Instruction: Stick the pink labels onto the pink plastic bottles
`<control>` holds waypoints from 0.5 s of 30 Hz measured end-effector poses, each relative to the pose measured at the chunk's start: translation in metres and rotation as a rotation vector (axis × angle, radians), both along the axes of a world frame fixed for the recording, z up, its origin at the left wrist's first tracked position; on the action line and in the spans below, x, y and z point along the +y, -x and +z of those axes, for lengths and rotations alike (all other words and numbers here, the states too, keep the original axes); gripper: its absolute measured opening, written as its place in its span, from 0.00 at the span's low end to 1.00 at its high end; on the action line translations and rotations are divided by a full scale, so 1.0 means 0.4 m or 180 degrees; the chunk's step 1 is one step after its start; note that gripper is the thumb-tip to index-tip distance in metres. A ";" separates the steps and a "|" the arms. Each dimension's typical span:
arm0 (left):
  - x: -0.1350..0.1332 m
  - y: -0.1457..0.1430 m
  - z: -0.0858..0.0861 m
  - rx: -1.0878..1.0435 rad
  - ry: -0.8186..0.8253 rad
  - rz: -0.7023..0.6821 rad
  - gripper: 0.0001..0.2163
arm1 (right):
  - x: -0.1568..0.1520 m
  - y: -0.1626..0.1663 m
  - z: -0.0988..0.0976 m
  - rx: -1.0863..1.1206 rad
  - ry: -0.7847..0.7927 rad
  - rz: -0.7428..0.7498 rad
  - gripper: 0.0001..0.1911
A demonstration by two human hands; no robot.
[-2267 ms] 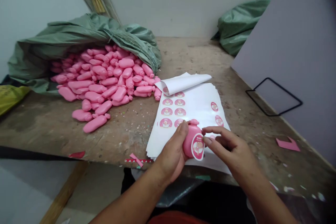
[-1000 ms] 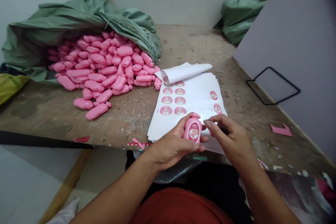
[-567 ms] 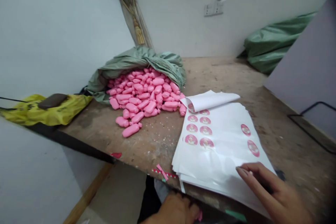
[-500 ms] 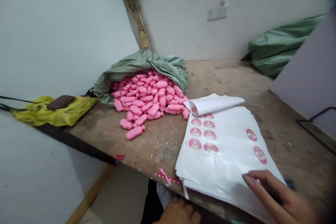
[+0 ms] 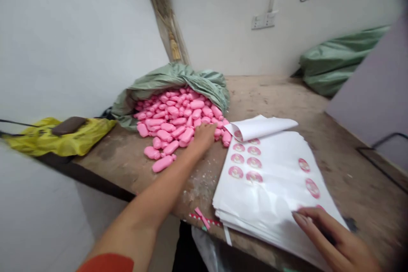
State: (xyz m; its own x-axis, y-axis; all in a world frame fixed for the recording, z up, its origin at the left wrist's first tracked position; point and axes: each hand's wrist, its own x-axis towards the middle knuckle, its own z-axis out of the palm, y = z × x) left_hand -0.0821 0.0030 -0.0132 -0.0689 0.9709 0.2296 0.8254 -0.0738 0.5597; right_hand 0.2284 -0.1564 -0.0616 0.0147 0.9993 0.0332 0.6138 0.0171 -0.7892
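My left hand reaches into the front of a heap of small pink bottle-shaped pieces. Its fingers are bent down among them and mostly hidden, so whether one is gripped does not show. The pieces spill out of a green woven sack lying on its side. Over the lower right of a stack of white sticker sheets is my right hand, thumb and forefinger brought together in a pinch. What lies between those fingertips is too small to make out. Round pink stickers remain on the top sheet, whose far edge curls over.
A yellow plastic bag with a brown case on it sits at the table's left end. Another green sack lies at the back right, near a light panel. Pink tape scraps lie at the front edge.
My left hand has gone from below the table's front edge up and forward to the pink pieces. My right hand stays over the sheets, nearly unmoved.
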 end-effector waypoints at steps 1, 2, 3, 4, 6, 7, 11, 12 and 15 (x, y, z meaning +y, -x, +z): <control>0.015 -0.004 -0.014 0.0060 0.0093 0.0003 0.14 | -0.001 -0.006 0.016 -0.0074 0.0065 0.0024 0.18; 0.025 -0.008 -0.026 0.0127 0.0171 0.0008 0.15 | 0.000 -0.015 0.030 -0.0123 0.0116 0.0013 0.18; 0.032 -0.012 -0.036 0.0197 0.0226 0.0020 0.15 | 0.002 -0.025 0.041 -0.0142 0.0134 -0.0048 0.19; 0.037 -0.016 -0.042 0.0258 0.0267 0.0035 0.15 | 0.005 -0.036 0.048 -0.0151 0.0118 -0.0160 0.19; 0.039 -0.021 -0.042 0.0349 0.0284 0.0097 0.13 | 0.007 -0.061 0.052 -0.0236 0.0118 -0.0325 0.19; 0.034 -0.024 -0.036 0.0374 0.0269 0.0147 0.13 | 0.006 -0.073 0.050 -0.0304 0.0136 -0.0359 0.19; -0.058 -0.080 0.001 0.0287 0.0213 0.0279 0.17 | -0.004 -0.099 0.031 -0.0783 0.0298 -0.0257 0.18; -0.098 -0.109 0.007 0.0095 0.0260 0.0231 0.18 | -0.004 -0.099 0.027 -0.0907 0.0286 -0.0220 0.17; -0.223 -0.226 0.008 -0.2129 0.1003 -0.0560 0.16 | 0.007 -0.090 0.018 -0.1231 0.0063 -0.0099 0.15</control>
State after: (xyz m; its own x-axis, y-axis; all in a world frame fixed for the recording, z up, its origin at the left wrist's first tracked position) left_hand 0.0083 -0.0860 -0.0100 0.0659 0.9931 -0.0967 0.2937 0.0733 0.9531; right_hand 0.2644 -0.1534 -0.0543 0.0352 0.9991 0.0229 0.8662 -0.0191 -0.4994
